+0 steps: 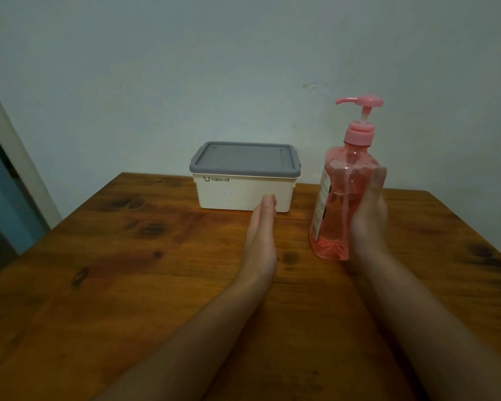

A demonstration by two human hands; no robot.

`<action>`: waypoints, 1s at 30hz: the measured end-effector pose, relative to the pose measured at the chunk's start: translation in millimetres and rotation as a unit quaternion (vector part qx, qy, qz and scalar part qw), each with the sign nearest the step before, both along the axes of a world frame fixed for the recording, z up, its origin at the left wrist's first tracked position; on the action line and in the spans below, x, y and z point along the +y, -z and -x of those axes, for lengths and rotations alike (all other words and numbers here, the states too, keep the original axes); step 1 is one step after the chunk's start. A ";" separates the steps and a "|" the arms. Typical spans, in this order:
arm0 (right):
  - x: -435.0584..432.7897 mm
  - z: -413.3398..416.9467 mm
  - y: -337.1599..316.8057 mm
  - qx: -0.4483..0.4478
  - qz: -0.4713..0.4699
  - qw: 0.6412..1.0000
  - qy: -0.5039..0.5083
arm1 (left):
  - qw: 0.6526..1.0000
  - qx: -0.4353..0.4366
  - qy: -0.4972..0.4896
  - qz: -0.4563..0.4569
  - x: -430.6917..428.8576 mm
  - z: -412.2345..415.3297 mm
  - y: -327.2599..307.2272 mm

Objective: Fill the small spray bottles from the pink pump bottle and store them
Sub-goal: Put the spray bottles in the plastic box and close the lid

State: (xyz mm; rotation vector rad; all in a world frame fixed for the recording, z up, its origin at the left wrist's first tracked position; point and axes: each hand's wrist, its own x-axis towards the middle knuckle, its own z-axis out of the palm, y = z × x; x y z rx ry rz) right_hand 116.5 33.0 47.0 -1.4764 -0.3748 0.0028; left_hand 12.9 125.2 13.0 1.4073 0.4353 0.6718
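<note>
**Item 1. Pink pump bottle** (339, 204). Toward the far right of the table (128, 270), just right of the storage box. Clear pink plastic, roughly two-thirds full of pink liquid, label on its left side. Pump head (365, 101) raised, spout pointing left. It shows a slight lean; whether the base sits flat on the wood cannot be told.

**Item 2. Right hand** (369, 218). Laid flat against the bottle's right side, fingers straight and together. Not wrapped round it as far as can be seen; the thumb is hidden.

**Item 3. Left hand** (261, 235). Released, fingers straight, held edge-on above the table. Its fingertips are near the box's front right corner, apart from the bottle, and it grasps nothing.

**Item 4. Storage box** (243, 193). White, at the middle of the far edge, against the wall. Grey lid (243, 157) on.

**Item 5. Small spray bottles.** None in view; probably inside the box.

**Hazards, judged:**
- The bottle is tall and top-heavy, and it is touched on one side only. A push from the right hand with nothing meeting it on the left would likely tip it toward the box or slide it.
- A smooth plastic wall under a flat palm offers little hold, so a lift without closed fingers risks a slip.
- With the pump raised, a knock on the head could squirt liquid onto the wood.
- The lid is on, so opening it one-handed could drag the light box along the far edge.
- Filling narrow necks from the spout invites spills.
</note>
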 end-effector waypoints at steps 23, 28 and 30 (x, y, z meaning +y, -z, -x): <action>68.0 -80.1 3.3 -0.011 -0.008 1.000 0.000 | 1.000 0.022 0.003 0.016 15.0 -16.0 13.8; 79.9 -93.4 2.6 -0.003 -0.012 1.000 -0.001 | 1.000 0.028 0.008 -0.003 16.6 -16.1 16.4; 83.7 -97.2 2.4 -0.005 -0.013 1.000 0.001 | 0.999 0.030 0.012 -0.009 16.4 -16.3 16.6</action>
